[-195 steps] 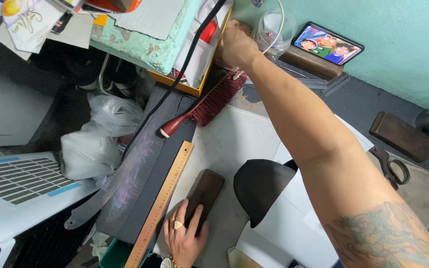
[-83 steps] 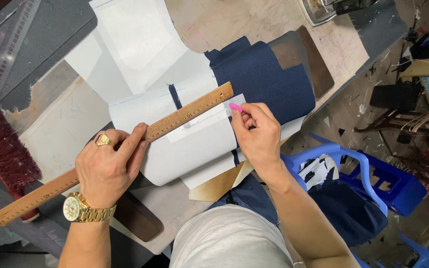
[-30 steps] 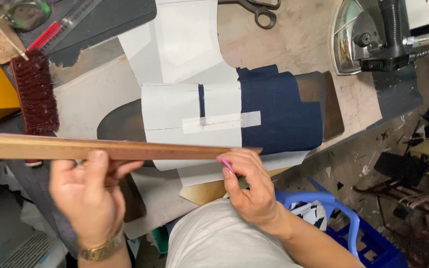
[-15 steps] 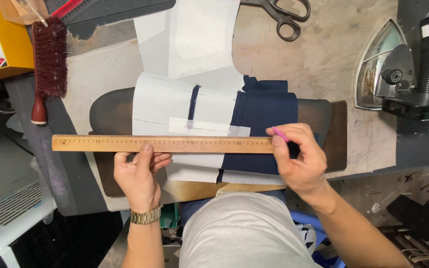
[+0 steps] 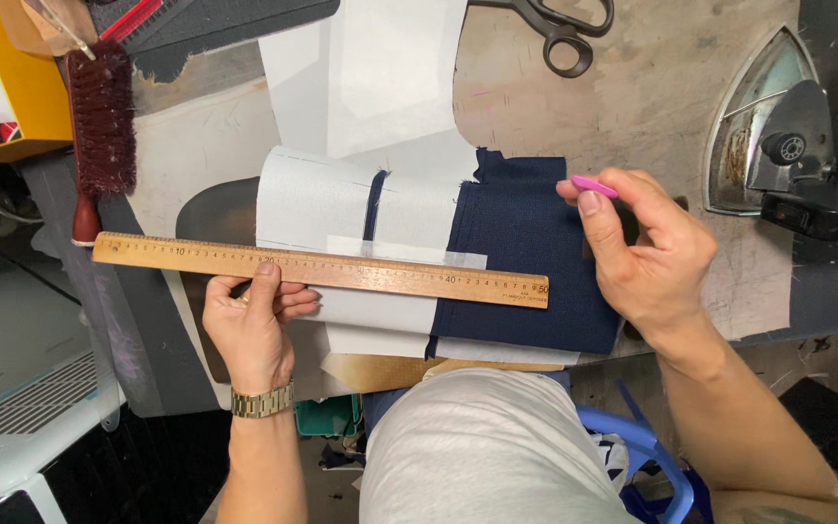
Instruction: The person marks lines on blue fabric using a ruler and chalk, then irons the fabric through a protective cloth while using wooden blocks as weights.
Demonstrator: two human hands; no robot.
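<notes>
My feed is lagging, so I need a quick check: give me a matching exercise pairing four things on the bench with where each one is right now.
Things:
1. long wooden ruler
2. small pink tailor's chalk
3. black-handled scissors
4. grey metal clothes iron

Places:
A. top edge of the bench, beyond the fabric
B. pinched in the right hand
C. far right of the bench
D. across the white and navy fabric, pressed by the left hand

Pairs: 1-D, 2-B, 3-A, 4-C
</notes>
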